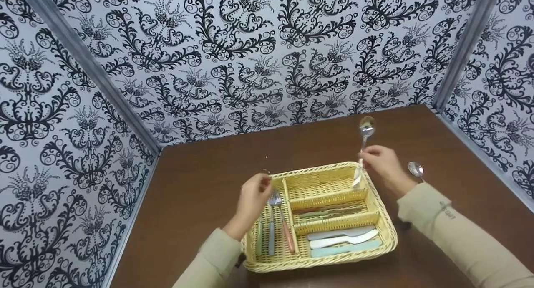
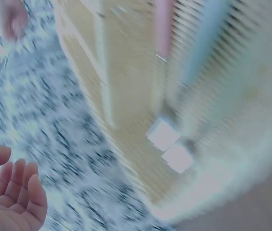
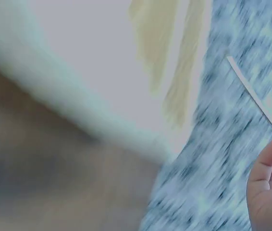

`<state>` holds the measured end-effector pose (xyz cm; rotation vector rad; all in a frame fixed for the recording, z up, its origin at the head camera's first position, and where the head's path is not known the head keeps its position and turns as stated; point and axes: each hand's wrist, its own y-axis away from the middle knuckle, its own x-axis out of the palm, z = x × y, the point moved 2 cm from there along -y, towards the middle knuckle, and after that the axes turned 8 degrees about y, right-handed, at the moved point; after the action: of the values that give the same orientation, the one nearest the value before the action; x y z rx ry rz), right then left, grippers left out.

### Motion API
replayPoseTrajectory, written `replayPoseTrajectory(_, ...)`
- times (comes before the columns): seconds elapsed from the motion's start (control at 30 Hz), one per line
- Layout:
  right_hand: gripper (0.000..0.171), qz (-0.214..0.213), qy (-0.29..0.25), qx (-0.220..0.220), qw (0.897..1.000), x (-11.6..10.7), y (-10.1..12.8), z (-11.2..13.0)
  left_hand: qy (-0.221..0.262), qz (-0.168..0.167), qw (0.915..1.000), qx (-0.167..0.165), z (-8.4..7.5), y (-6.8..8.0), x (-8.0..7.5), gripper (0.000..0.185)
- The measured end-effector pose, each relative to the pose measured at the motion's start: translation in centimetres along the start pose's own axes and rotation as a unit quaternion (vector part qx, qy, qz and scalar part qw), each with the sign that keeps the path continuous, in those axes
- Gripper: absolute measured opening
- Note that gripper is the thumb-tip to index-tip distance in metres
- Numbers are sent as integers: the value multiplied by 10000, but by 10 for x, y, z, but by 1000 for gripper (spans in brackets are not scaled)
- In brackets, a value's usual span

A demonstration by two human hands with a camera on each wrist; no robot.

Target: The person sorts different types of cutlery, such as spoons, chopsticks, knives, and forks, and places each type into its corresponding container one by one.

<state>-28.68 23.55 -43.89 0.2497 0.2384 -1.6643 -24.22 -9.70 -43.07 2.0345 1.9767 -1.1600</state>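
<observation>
My right hand (image 1: 386, 167) pinches a metal spoon (image 1: 367, 129) above the back right corner of a yellow wicker cutlery basket (image 1: 317, 261). The spoon's bowl points up and its pale handle (image 3: 251, 91) hangs down over the back right compartment. Over the basket's left edge, my left hand (image 1: 252, 200) holds nothing; its fingers bend loosely in the left wrist view. Below it, forks with green, blue (image 1: 271, 238) and pink (image 1: 288, 236) handles lie in the long left compartment.
The front right compartment has a grey, a white and a light blue handled knife (image 1: 346, 249). Slim green and brownish pieces (image 1: 329, 213) lie in the middle one. Another spoon (image 1: 416, 169) is on the brown table (image 1: 200, 204), partly behind the right forearm. Patterned walls (image 1: 258, 71) surround the table.
</observation>
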Motion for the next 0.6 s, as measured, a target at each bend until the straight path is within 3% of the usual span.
replayPoseTrajectory(0.1,25,319,-731,-78,9968,28,16,22,-231,137,9970,721,-23,-5,16,8)
replayPoseTrajectory(0.2,20,566,-1368,-4,9890,52,30,37,-533,372,9918,1097,-40,-6,30,9)
replayPoseTrajectory(0.3,5,697,-1934,165,9785,69,41,45,-1001,347,9850,1362,-50,-7,41,11)
replayPoseTrajectory(0.4,10,718,-2273,332,9706,79,47,49,-1303,47,9753,1782,-54,-8,47,8)
replayPoseTrajectory(0.6,13,696,-2499,632,9637,87,52,49,-1372,-960,9451,2807,-56,-10,50,11)
